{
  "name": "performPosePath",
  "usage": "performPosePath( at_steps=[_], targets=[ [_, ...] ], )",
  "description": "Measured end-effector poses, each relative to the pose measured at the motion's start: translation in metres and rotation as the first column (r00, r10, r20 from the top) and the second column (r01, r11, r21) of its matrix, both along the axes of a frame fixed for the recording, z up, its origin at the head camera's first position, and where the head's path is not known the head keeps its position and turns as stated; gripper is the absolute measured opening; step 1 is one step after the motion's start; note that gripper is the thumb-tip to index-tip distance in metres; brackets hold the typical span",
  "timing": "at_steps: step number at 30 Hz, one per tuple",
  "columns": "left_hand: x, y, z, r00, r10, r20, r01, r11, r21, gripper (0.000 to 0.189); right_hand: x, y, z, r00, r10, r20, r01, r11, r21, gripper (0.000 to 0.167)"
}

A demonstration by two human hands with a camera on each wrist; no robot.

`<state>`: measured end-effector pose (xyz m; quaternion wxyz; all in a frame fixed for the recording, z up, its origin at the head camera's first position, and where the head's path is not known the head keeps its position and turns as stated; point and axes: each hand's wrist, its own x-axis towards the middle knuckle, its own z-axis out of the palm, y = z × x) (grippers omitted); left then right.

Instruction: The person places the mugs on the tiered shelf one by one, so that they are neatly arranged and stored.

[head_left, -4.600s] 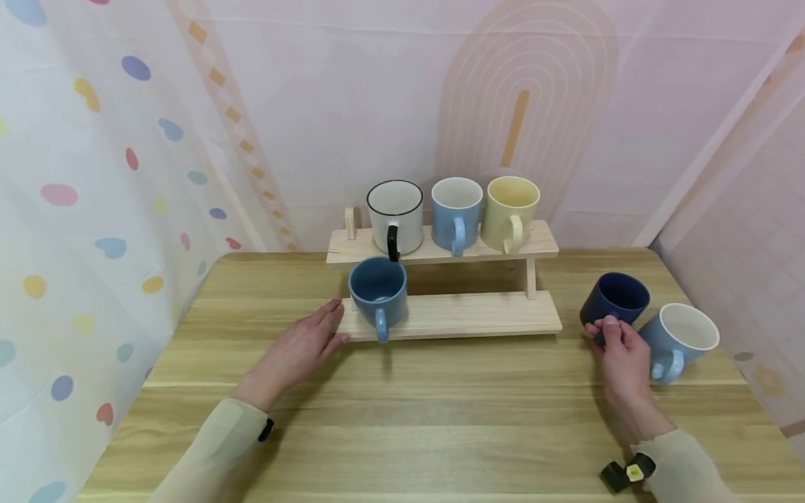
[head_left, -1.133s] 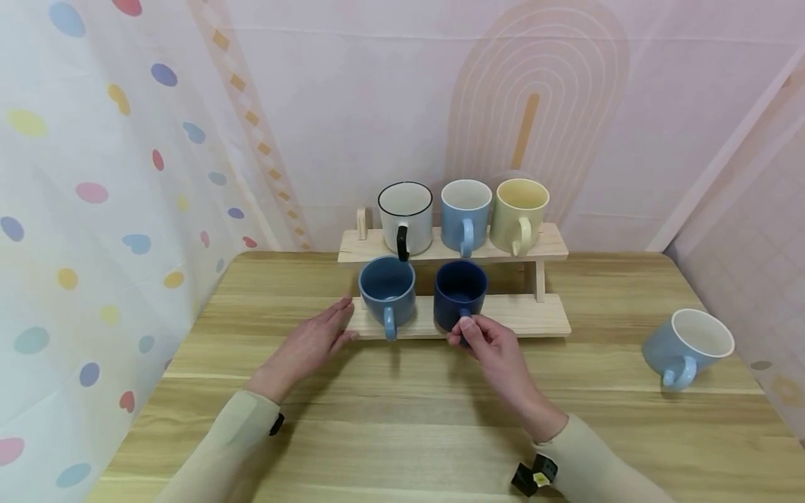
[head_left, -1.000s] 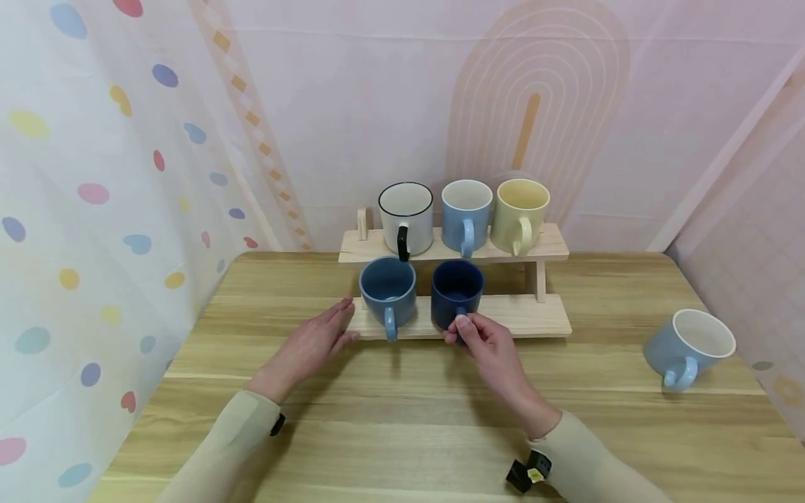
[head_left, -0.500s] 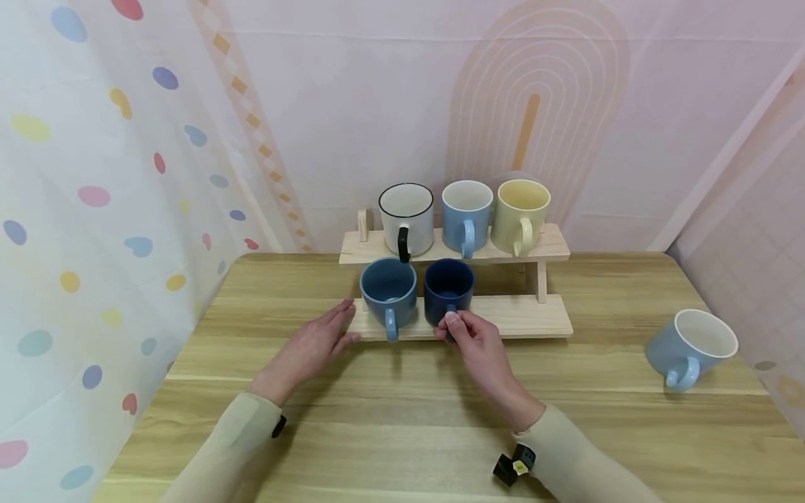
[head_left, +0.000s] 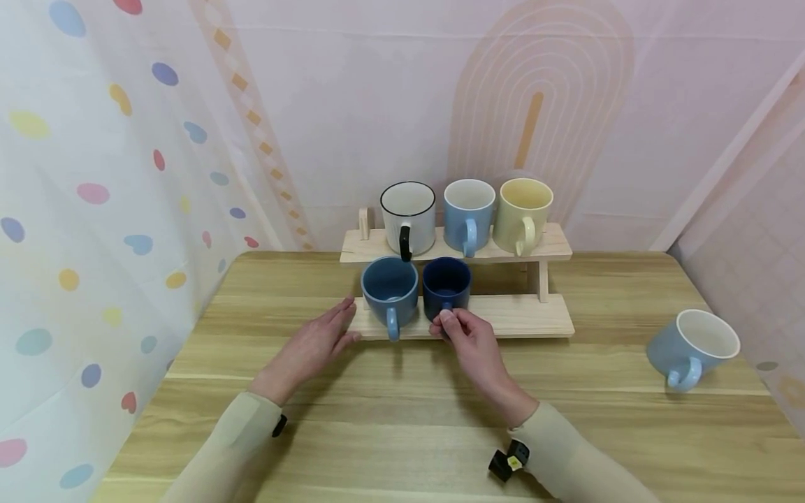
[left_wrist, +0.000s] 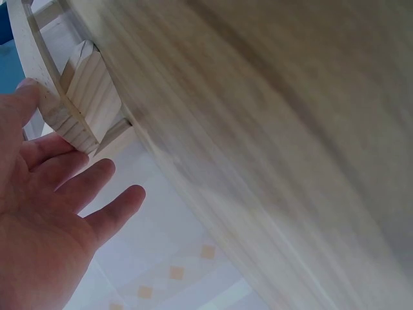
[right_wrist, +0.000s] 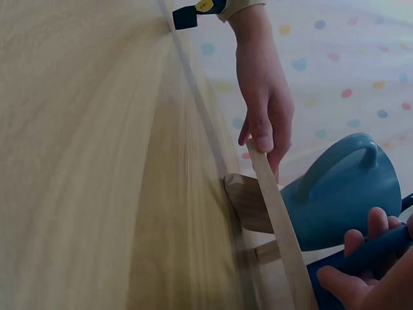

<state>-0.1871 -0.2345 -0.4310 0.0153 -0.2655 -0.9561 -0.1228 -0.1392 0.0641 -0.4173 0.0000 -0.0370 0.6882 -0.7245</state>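
In the head view my right hand point(head_left: 474, 346) pinches the handle of a navy mug point(head_left: 430, 299). This mug stands upright over the lower board of a two-tier wooden rack point(head_left: 522, 318), close beside a medium-blue mug point(head_left: 380, 314). The right wrist view shows my right fingers point(right_wrist: 376, 223) curled about the dark handle. At the rack's left end, my left hand point(head_left: 308, 346) rests with fingers extended. Its thumb lies along the board's front edge in the left wrist view, and its other fingers point(left_wrist: 116, 216) spread loosely by the end.
On the upper board stand a white mug point(head_left: 397, 230) with a black rim, a light-blue mug point(head_left: 458, 227) and a yellow mug point(head_left: 506, 230). Another light-blue mug point(head_left: 666, 346) sits at the right on the wooden table point(head_left: 377, 419). A patterned curtain point(head_left: 346, 105) hangs behind.
My right hand has carried the navy mug from the table's right side to the lower board, then leftward toward the medium-blue mug. My left hand stays at the rack's end.
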Motion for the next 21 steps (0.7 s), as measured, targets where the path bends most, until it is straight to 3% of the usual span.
performPosePath(
  at_steps=[10, 15, 21],
  targets=[
    [0.001, 0.001, -0.001, 0.998, -0.033, -0.061, 0.033, 0.999, 0.012, 0.062, -0.001, 0.015, 0.003, 0.999, 0.034, 0.022, -0.036, 0.995, 0.097, 0.032],
    [0.001, 0.001, -0.002, 0.998, -0.027, -0.057, 0.028, 1.0, 0.011, 0.063, 0.004, 0.028, 0.008, 1.0, -0.005, -0.006, 0.006, 0.985, 0.172, 0.03],
    [0.002, 0.001, -0.002, 0.999, -0.013, -0.046, 0.014, 1.0, 0.01, 0.063, 0.011, 0.049, 0.021, 0.998, 0.017, -0.068, 0.0, 0.973, 0.232, 0.036]
  ],
)
